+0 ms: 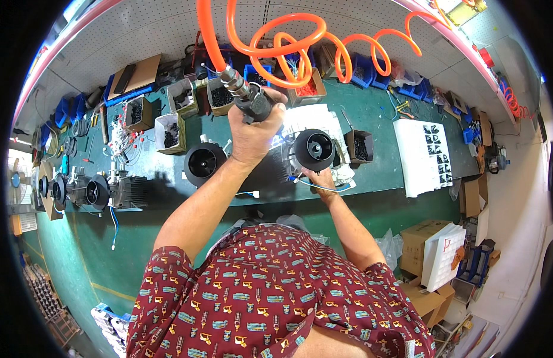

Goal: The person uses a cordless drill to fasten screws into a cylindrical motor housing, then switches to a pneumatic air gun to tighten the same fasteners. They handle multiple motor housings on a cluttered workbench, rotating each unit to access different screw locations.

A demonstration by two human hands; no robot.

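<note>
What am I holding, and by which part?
Your left hand holds the black tool by its body, below the metal fitting. Your right hand is at the near side of the fan motor; whether it grips is hidden.

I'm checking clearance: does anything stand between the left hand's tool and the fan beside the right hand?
Nothing visible stands between the black tool and the black fan; the orange hose leads away.

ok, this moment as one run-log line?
left hand: grips black tool | right hand: near side of fan, grip unclear | orange hose: joined to tool | second fan: on bench
</note>
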